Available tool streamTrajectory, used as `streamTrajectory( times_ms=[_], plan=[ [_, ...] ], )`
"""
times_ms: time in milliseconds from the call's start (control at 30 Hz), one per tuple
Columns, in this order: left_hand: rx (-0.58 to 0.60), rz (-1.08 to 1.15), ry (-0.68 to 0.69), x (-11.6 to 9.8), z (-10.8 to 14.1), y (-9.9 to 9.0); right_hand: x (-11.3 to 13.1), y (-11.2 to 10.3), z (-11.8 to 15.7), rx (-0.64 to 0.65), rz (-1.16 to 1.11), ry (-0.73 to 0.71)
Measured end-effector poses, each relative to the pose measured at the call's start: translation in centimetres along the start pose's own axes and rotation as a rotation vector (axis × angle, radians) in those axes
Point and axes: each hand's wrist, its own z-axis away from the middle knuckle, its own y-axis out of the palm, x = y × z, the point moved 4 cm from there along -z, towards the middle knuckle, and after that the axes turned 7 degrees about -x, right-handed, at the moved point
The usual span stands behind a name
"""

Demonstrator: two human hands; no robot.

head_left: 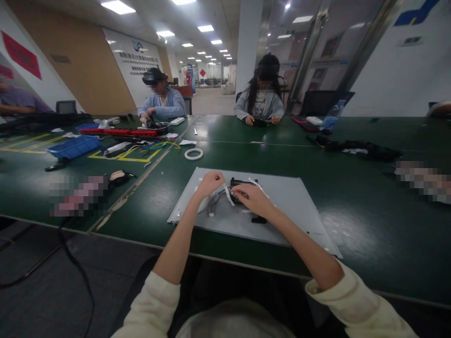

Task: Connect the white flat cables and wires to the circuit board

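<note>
A light grey flat panel (296, 206) lies on the green table in front of me. My left hand (210, 183) is closed in a pinch, with a narrow white strip of tape (229, 195) hanging down from its fingertips. A black device (243, 181) sits on the panel between and behind my hands. Over its front my right hand (255, 199) bends, fingertips together; what they grip is too small to make out. Grey cables (212, 203) run from the device to the left. A second white strip (259, 187) lies at its right, and a small black piece (259, 219) rests nearer me.
A white tape roll (193, 154) and a small wrench (196, 132) lie beyond the panel. To the left are a blue tray (73, 147), a red strip (123, 132) and loose wires. Two people (162, 101) sit across the table. A bottle (333, 117) stands far right.
</note>
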Motion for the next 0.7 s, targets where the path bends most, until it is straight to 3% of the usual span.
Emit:
streamTrajectory(
  times_ms=[100,233,467,700],
  plan=[
    [0.105,-0.031,0.020,0.5,0.4,-0.1,0.2,0.2,0.2,-0.005,0.050,-0.056],
    [0.139,-0.166,0.025,0.9,0.8,0.0,0.8,0.2,0.3,-0.020,0.089,-0.125],
    [0.154,-0.375,0.099,0.7,1.2,0.5,2.9,0.4,0.7,0.146,0.210,-0.320],
    [0.188,-0.484,0.124,1.1,1.7,0.7,3.9,1.6,1.3,0.241,0.421,-0.395]
  ],
)
